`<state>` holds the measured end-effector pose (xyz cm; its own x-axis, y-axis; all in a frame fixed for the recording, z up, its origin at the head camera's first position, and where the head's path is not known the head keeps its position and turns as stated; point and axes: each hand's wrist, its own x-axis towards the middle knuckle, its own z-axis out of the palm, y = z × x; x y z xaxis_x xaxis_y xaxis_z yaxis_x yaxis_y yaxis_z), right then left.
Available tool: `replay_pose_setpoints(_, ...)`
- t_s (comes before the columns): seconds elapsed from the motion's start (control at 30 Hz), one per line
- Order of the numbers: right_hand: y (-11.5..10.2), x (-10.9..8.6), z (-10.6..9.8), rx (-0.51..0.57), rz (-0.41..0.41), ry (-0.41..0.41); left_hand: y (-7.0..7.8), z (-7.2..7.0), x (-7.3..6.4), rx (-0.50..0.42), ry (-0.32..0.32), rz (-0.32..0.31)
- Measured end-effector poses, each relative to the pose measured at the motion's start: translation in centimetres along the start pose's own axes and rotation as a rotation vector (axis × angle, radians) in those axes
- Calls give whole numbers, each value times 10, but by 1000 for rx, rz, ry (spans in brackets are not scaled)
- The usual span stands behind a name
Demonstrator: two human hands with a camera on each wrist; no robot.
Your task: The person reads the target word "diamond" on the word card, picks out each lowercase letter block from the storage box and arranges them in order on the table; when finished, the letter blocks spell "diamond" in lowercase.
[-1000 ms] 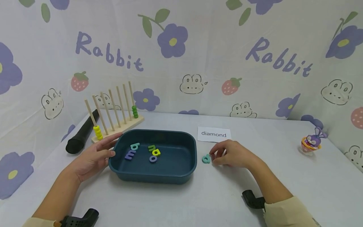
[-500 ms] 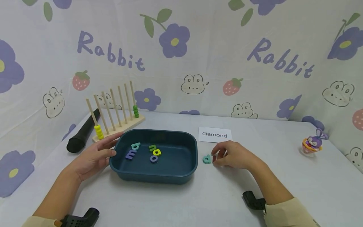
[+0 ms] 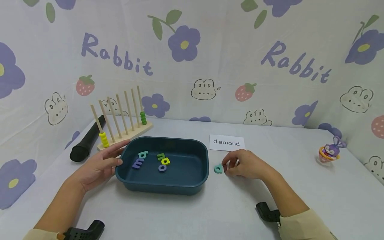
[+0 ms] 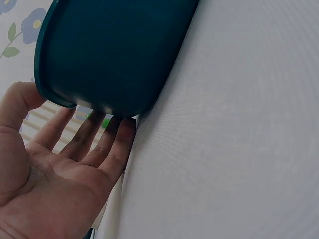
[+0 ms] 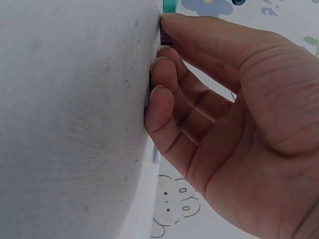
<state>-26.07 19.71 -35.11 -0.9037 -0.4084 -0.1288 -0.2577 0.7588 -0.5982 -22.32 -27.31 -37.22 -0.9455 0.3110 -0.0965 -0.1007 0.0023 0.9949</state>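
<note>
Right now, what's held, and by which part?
Left hand holds the teal tray by its left end; right hand pinches a small dark piece, exact part hidden.

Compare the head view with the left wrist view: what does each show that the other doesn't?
Only the head view shows the right grip pinching a dark piece beside the teal letter d, the letters inside the tray, the diamond card and the purple toy.

Only the left wrist view shows the outside of the tray's left end up close, with abacus parts seen through gaps between the fingers.

Both share the left grip at the tray, the abacus with green beads, the white tabletop and the flowered backdrop.
</note>
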Motion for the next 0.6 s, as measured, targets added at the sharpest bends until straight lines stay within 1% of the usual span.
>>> replay_pose_setpoints(0.37,0,0,-1,-1,-9,0,0,-1,1,9,-5,8)
replay_pose_setpoints(0.6,1,1,0,-1,11,-8,0,0,0,4,-2,5)
